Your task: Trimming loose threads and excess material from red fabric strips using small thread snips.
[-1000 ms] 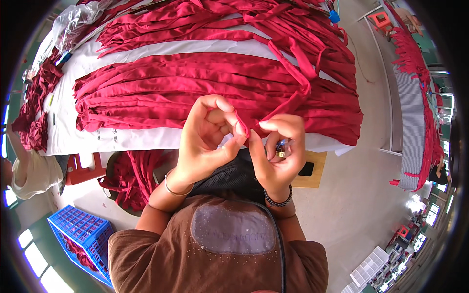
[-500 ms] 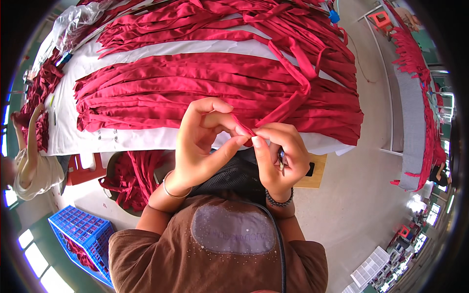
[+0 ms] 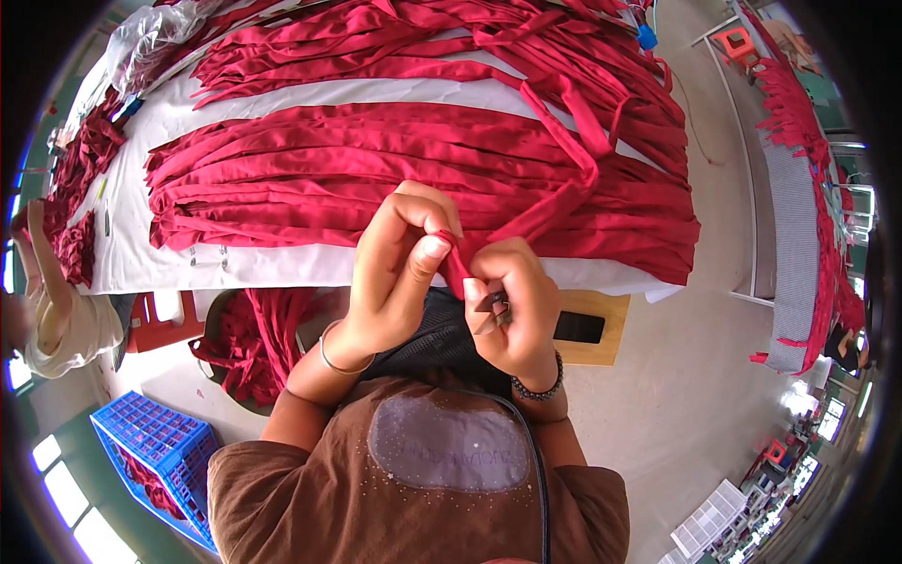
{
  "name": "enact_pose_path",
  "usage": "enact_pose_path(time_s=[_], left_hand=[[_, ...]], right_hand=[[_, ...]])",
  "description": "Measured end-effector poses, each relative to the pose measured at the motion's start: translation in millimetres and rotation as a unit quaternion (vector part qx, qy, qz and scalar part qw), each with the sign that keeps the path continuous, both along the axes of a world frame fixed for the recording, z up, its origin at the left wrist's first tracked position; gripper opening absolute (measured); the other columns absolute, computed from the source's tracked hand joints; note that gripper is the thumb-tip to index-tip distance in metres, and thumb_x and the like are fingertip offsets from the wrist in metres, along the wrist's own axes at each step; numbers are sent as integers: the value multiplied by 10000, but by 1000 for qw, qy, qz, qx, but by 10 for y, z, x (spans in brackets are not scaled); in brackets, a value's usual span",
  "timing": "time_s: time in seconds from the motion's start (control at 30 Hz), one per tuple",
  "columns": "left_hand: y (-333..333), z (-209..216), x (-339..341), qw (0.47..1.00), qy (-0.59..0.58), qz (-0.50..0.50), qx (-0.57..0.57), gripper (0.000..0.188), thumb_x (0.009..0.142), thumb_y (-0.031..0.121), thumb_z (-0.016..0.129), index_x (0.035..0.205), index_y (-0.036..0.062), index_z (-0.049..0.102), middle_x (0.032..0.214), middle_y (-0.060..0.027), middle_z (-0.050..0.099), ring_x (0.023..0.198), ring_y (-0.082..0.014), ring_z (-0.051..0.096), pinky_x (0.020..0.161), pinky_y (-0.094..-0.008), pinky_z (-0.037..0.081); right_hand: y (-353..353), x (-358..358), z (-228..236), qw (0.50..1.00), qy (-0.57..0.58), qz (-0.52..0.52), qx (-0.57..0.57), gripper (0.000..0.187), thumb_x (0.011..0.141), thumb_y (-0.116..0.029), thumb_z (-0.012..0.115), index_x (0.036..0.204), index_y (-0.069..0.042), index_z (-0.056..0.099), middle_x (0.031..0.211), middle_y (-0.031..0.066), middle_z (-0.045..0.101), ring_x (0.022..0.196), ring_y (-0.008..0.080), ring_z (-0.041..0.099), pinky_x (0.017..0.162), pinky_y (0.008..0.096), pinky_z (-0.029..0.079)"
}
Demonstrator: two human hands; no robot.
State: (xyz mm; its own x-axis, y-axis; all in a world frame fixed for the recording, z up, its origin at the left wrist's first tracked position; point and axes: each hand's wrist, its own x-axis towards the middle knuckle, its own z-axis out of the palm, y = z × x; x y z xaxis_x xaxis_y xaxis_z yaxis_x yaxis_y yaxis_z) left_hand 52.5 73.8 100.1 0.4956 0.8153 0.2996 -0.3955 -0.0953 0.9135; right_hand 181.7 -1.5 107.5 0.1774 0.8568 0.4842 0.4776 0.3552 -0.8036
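My left hand (image 3: 399, 273) pinches the end of a red fabric strip (image 3: 455, 269) between thumb and forefinger. Close beside it, my right hand (image 3: 521, 305) grips the same strip a little farther along, thumb against the curled fingers. A small metal tool (image 3: 490, 312), which looks like thread snips, is tucked in the right hand; its handle is mostly hidden. From the right hand the strip runs up and right over a long pile of red strips (image 3: 376, 179) on the white-covered table (image 3: 310, 268).
More red strips (image 3: 357, 47) lie farther back. A phone (image 3: 579, 327) rests on a wooden board (image 3: 590, 355). To the left are a bin of red cloth (image 3: 211, 362), a red stool (image 3: 160, 324), a blue crate (image 3: 155, 437) and another person (image 3: 70, 315).
My hands have drawn apart slightly, with the strip's end now in the left fingers. The right hand has turned and shifted left, showing the metal blades and uncovering the phone.
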Motion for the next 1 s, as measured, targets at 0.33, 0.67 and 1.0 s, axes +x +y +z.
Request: enact_pose_path(time_s=[0.33, 0.67, 1.0], left_hand=[[78, 41, -108, 995, 59, -70, 34, 83, 898, -1, 587, 968, -19, 547, 926, -81, 539, 759, -109, 550, 647, -228, 445], [107, 93, -139, 979, 152, -47, 129, 155, 780, -95, 615, 910, -11, 632, 865, -82, 613, 774, -153, 599, 651, -235, 467], [119, 103, -144, 976, 154, -76, 130, 169, 782, -110, 602, 907, -6, 647, 862, -78, 619, 772, -154, 611, 649, -239, 479]], right_hand=[[-136, 125, 14, 978, 155, 56, -125, 140, 829, -71, 681, 881, -19, 562, 853, 66, 574, 658, 97, 558, 560, 233, 420], [-279, 307, 344, 979, -111, 29, -169, 280, 882, -58, 608, 1160, -24, 589, 894, 112, 684, 630, 214, 650, 557, 311, 502], [-295, 287, 398, 979, -98, 45, -174, 202, 857, 3, 580, 1040, 25, 663, 651, 87, 631, 514, 140, 597, 515, 267, 473]])
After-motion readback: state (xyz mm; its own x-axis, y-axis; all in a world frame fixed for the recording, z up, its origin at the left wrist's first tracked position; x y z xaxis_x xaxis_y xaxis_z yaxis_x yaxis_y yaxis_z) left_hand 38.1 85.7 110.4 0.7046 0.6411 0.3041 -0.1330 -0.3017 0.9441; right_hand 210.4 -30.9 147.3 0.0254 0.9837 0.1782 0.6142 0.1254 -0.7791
